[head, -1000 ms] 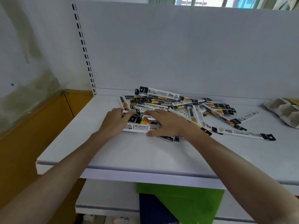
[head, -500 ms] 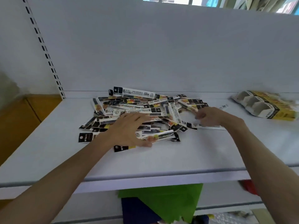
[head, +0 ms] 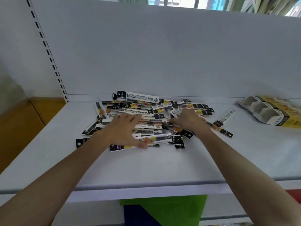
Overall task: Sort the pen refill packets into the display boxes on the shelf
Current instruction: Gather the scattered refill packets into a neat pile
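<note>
We stand at a white shelf (head: 146, 167). The pen refill packets (head: 146, 108) lie in one loose heap near its back wall. The display boxes (head: 267, 111) lie well apart at the right, their visible compartments empty, so we judge all the sorting is ahead. Our left hand (head: 125, 129) rests flat and spread on the heap. Our right hand (head: 189, 119) reaches into it, and we cannot tell whether it grasps a packet.

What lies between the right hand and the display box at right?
Head view: beside the right hand, the edge of the pile, then one lone slanted packet; from there to the display box, bare white shelf.
</note>
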Demonstrator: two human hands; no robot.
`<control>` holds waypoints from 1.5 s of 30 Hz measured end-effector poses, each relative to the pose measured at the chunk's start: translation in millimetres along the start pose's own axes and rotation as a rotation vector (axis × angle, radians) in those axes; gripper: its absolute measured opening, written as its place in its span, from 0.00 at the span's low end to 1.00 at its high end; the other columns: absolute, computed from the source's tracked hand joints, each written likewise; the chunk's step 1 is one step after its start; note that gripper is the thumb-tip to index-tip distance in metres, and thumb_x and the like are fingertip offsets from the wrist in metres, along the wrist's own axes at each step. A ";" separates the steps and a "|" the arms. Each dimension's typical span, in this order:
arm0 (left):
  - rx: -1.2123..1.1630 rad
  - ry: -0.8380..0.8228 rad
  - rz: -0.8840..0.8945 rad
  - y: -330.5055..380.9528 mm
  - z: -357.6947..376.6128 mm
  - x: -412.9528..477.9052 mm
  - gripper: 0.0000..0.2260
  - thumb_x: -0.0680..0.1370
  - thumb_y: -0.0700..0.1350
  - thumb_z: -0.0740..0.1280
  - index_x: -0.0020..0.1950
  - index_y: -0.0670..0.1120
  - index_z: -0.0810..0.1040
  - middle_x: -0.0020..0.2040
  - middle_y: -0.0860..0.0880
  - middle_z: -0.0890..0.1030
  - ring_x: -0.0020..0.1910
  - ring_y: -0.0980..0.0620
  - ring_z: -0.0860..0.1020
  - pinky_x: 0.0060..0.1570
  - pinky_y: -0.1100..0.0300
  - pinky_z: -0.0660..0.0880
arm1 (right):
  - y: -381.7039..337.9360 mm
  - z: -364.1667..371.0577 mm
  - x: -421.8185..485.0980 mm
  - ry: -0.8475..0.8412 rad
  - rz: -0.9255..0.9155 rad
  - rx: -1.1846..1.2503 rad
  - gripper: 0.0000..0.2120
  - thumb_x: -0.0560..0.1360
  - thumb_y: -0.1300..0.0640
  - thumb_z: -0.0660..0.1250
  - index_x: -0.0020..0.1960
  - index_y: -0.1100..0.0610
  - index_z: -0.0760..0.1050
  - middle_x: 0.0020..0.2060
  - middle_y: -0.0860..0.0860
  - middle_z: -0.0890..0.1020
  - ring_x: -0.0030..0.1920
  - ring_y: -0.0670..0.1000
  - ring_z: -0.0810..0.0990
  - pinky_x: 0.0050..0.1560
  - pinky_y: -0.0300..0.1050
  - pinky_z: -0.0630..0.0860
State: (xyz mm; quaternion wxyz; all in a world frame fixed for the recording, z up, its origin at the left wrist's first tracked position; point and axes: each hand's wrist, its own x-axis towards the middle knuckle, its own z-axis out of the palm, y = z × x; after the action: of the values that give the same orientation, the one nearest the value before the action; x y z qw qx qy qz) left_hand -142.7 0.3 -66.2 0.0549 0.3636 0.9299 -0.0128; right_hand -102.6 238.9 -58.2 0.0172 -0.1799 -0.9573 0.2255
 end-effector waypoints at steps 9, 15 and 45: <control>-0.036 0.169 0.108 2.8 2.5 -10.9 0.49 0.55 0.79 0.50 0.69 0.52 0.66 0.58 0.53 0.74 0.55 0.52 0.72 0.54 0.58 0.66 | 5.6 -9.6 8.8 -0.141 -0.138 -0.108 0.15 0.72 0.47 0.68 0.51 0.57 0.71 0.42 0.49 0.72 0.43 0.50 0.72 0.40 0.42 0.67; -0.017 0.184 0.135 6.3 0.6 -15.0 0.46 0.57 0.78 0.50 0.67 0.52 0.67 0.57 0.53 0.76 0.55 0.52 0.72 0.53 0.57 0.65 | 0.4 -6.8 10.6 -0.148 -0.247 -0.181 0.10 0.73 0.52 0.68 0.42 0.56 0.69 0.38 0.49 0.70 0.43 0.53 0.69 0.34 0.42 0.63; 0.024 0.706 0.166 48.9 17.2 -33.2 0.35 0.65 0.73 0.58 0.51 0.43 0.77 0.49 0.47 0.81 0.50 0.46 0.76 0.52 0.51 0.65 | -87.8 1.8 -18.5 -0.293 -0.456 0.009 0.18 0.77 0.45 0.58 0.61 0.54 0.73 0.57 0.51 0.77 0.57 0.52 0.74 0.55 0.44 0.69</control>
State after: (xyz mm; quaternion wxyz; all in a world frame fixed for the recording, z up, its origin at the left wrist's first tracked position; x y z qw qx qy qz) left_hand -83.8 12.8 -78.7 -0.2732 0.4205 0.8585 0.1072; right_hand -115.1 158.4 -20.5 -0.0703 0.0751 -0.9644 0.2436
